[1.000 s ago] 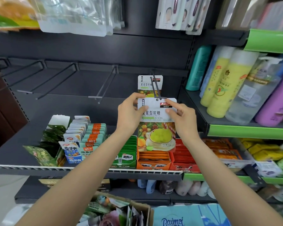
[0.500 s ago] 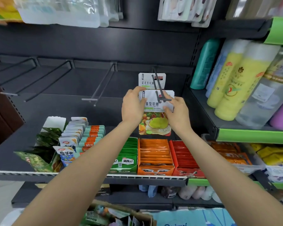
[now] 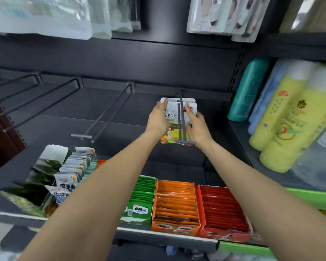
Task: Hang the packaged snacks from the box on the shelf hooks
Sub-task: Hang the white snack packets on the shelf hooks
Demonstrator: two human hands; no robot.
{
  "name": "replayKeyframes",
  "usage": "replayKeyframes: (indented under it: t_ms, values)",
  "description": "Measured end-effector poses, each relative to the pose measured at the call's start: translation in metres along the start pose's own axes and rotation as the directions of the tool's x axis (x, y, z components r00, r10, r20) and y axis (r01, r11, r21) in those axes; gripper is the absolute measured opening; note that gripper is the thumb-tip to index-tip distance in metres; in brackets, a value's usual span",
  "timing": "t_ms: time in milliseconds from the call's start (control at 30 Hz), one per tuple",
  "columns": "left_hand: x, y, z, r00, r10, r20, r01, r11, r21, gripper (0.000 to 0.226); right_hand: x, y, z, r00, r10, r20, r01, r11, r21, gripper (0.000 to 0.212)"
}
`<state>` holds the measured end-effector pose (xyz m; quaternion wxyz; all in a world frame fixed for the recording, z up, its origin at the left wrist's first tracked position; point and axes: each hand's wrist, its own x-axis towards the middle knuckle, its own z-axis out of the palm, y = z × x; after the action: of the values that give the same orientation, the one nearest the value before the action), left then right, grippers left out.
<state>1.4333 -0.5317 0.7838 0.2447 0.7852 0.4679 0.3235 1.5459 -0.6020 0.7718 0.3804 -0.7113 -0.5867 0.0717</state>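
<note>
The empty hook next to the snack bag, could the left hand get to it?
Probably yes. The empty hook sticks out just left of the left hand, with nothing between them. But that hand is holding the snack bag now, so it must let go first.

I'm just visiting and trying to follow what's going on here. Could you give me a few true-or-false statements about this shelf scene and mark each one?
1. Both hands, left hand and right hand, hold one candy packet. True.
2. The packet is on the leftmost hook. False: it is on the rightmost hook; the hooks to its left are bare.
3. Another packet hangs behind it. True.
4. The orange snack box sits left of the green one. False: it sits right of it.
</note>
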Motion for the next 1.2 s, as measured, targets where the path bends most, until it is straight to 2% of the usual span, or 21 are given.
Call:
replayKeyframes:
  t_ms: [100, 167, 333, 433, 500, 633, 800, 1000, 1100, 1200]
  values:
    - [0.002, -0.002, 0.001, 1.0, -0.004, 0.002, 0.005, 0.999, -0.036, 0.071, 0.007, -0.001, -0.004, 0.995, 0.098, 0.018, -0.1, 0.991, 0.093, 0.061]
    - [-0.004, 0.0, -0.001, 1.0, -0.005, -0.009, 0.005, 0.999, -0.044, 0.069, 0.004, -0.006, -0.004, 0.992, 0.124, 0.028, -0.126, 0.988, 0.093, 0.063]
    - [-0.043, 0.001, -0.01, 0.992, -0.03, -0.125, 0.023, 0.998, -0.058, 0.047, -0.023, -0.014, -0.001, 0.994, 0.094, -0.047, -0.089, 0.99, 0.11, 0.055]
    - [-0.08, -0.008, -0.02, 0.994, 0.002, -0.105, -0.008, 0.998, -0.064, 0.031, -0.058, -0.023, -0.001, 0.996, 0.066, -0.052, -0.061, 0.994, 0.094, 0.04]
    - [-0.109, -0.013, -0.032, 0.996, 0.008, -0.091, -0.011, 0.999, -0.042, 0.024, -0.086, -0.034, 0.002, 0.995, 0.093, -0.03, -0.087, 0.984, 0.154, 0.029]
    - [-0.181, -0.027, -0.062, 0.996, 0.011, -0.087, -0.017, 0.998, -0.068, 0.013, -0.158, -0.062, 0.013, 0.996, 0.086, 0.018, -0.088, 0.977, 0.197, 0.025]
    - [-0.283, -0.067, -0.089, 1.0, -0.008, 0.028, 0.009, 0.998, -0.058, 0.011, -0.259, -0.097, 0.043, 0.982, 0.078, 0.17, -0.095, 0.991, 0.095, 0.026]
    - [-0.381, -0.115, -0.112, 0.961, -0.053, 0.271, 0.036, 0.997, 0.07, 0.021, -0.373, -0.113, 0.078, 0.925, 0.247, 0.29, -0.223, 0.968, -0.114, 0.031]
    - [-0.415, -0.128, -0.11, 0.901, -0.058, 0.431, -0.008, 0.989, 0.15, 0.031, -0.41, -0.113, 0.087, 0.888, 0.331, 0.319, -0.275, 0.939, -0.208, 0.038]
    - [-0.435, -0.135, -0.104, 0.822, -0.074, 0.565, -0.127, 0.943, 0.308, 0.043, -0.432, -0.111, 0.089, 0.875, 0.335, 0.35, -0.289, 0.94, -0.18, 0.048]
